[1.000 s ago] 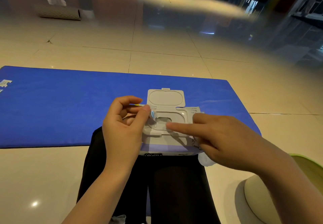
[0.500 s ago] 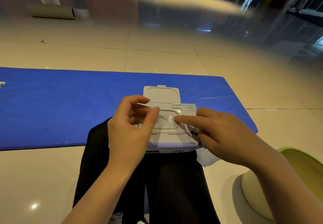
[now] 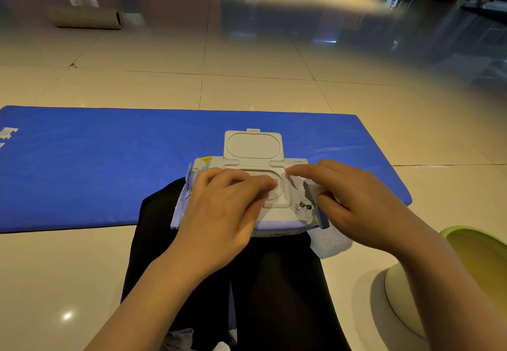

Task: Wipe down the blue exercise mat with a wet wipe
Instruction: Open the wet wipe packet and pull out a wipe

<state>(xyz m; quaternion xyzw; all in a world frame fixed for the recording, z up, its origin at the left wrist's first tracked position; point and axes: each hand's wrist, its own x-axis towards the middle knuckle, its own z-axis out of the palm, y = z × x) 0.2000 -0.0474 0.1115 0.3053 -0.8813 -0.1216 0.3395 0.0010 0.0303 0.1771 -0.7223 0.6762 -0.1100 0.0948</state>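
Left hand [image 3: 219, 208] flat, fingers pressing wipe pack [image 3: 277, 213] opening; right hand [image 3: 354, 202] gripping wipe [image 3: 312, 190], forefinger extended. Lid [image 3: 253, 145] up.

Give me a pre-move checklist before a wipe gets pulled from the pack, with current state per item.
1. Flip lid open: ok, it stands up at the far edge of the wipe pack.
2. Pack supported: ok, it rests on the person's lap, near edge of the blue mat.
3. Left hand at the dispensing opening: ok, fingers lie over it.
4. Wipe pinched: cannot tell, fingers hide the opening.
5. Right hand steadying pack: ok, forefinger on the opening's rim; what its curled lower fingers hold, cannot tell.
6. Mat surface reachable: ok, it lies flat just ahead.
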